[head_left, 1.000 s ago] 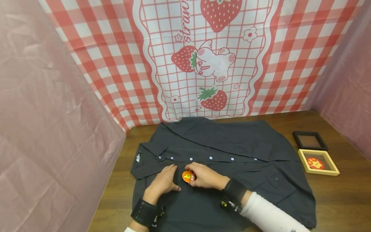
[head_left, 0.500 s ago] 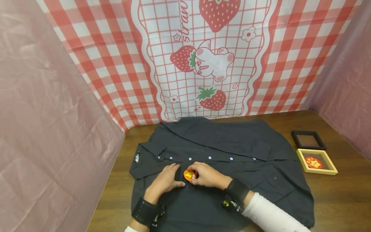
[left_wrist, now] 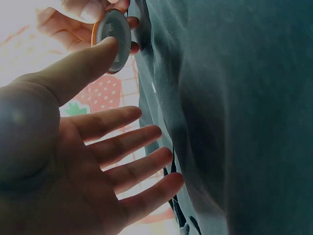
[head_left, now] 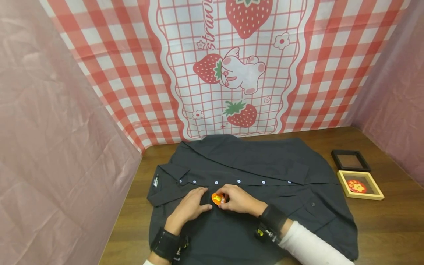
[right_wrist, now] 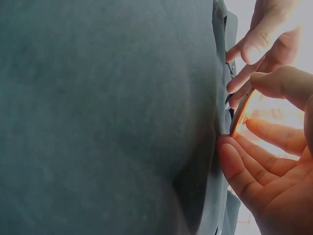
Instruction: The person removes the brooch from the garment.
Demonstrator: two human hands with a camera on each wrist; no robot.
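Observation:
My right hand (head_left: 241, 200) pinches a round orange button badge (head_left: 216, 199) by its edge, yellow design facing up, over the front of a dark grey collared shirt (head_left: 251, 156). In the left wrist view the badge's grey underside (left_wrist: 124, 34) shows, with a thin pin wire across it. My left hand (head_left: 188, 207) lies beside it with the fingers spread over the shirt and the thumb stretched toward the badge. Seen from the right wrist, the badge (right_wrist: 240, 115) stands tilted close to the cloth, between the thumb and fingers.
Right of the shirt on the wooden table (head_left: 391, 221) lie a black frame (head_left: 337, 162) and a pale wooden frame (head_left: 363, 197) with a red-and-yellow badge (head_left: 356, 186) in it. A red checked cloth (head_left: 132, 73) with strawberries hangs behind; pink cloth (head_left: 66, 147) walls both sides.
The badge and my right hand have shifted slightly right and away from me. My left thumb has moved up and right, closer to the badge. The shirt stays put.

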